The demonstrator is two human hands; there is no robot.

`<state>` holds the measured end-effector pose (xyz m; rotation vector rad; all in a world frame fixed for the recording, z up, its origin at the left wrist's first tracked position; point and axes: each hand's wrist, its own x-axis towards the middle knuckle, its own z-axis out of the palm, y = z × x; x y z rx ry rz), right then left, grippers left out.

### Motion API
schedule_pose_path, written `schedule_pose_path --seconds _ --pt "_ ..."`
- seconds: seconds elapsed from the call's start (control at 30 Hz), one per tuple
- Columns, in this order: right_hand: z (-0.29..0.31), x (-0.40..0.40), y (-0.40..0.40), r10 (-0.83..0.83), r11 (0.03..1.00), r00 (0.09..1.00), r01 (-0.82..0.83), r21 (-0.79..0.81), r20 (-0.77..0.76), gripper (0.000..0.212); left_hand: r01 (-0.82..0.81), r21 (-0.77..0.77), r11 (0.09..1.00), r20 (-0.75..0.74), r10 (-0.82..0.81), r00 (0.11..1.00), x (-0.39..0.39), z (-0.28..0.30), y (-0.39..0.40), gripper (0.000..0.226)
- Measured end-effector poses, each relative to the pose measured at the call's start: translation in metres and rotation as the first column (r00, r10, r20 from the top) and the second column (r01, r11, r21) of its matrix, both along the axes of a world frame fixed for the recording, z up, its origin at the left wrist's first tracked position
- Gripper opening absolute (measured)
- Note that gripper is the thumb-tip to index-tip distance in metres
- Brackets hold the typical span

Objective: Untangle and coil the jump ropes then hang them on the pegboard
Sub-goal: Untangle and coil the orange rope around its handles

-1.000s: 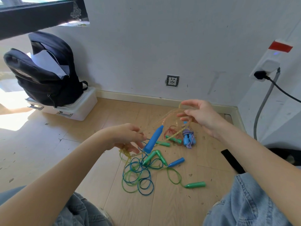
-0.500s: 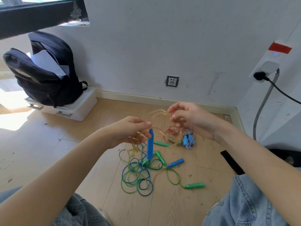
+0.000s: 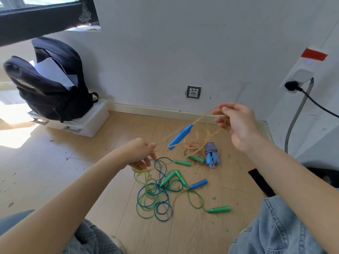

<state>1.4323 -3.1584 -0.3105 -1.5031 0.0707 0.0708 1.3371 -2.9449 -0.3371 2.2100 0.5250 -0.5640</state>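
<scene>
Both hands raised over floor (image 3: 192, 235): left hand (image 3: 141, 153) pinching translucent yellow rope (image 3: 203, 116) low, fingers curled round it; right hand (image 3: 238, 123) pinching same rope higher, near wall. Blue handle (image 3: 180, 135) hanging tilted on the strand between them. Tangle of green and blue ropes (image 3: 156, 197) on floor below, coiled patterned rope (image 3: 211, 154) just beyond.

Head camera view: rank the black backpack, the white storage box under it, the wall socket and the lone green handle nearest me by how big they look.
1. Black backpack
2. White storage box
3. Green handle and wall socket look about alike; the handle lies nearer the camera, so I won't rank them.
</scene>
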Motion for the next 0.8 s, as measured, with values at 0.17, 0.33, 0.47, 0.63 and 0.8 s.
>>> schedule_pose_path --seconds 0.17,0.33,0.47,0.63,0.8 --pt "0.014 -0.017 0.007 0.53 0.843 0.848 -0.526 0.114 0.001 0.019 0.1 0.097 0.99 0.154 -0.114 0.981 0.001 -0.003 0.0 0.06" --pt "0.015 -0.025 0.014 0.714 0.691 0.699 -0.713 0.119 0.047 0.02 0.29 -0.394 0.872 0.447 -0.094 0.89 0.001 0.013 -0.019 0.023" --pt "0.018 -0.015 0.009 0.585 0.757 0.803 -0.591 0.28 0.114 0.022 0.237 -0.388 0.891 0.405 -0.067 0.912 0.002 0.011 -0.02 0.024" --pt "0.015 -0.024 0.015 0.696 0.638 0.706 -0.691 0.34 0.13 0.025 0.203 -0.489 0.849 0.329 -0.036 0.944 -0.002 0.002 -0.026 0.065" --pt "0.013 -0.03 0.028 0.716 0.581 0.677 -0.714 0.391 0.172 0.038 0.378 -0.458 0.804 0.354 -0.225 0.908 -0.005 -0.008 -0.047 0.046"
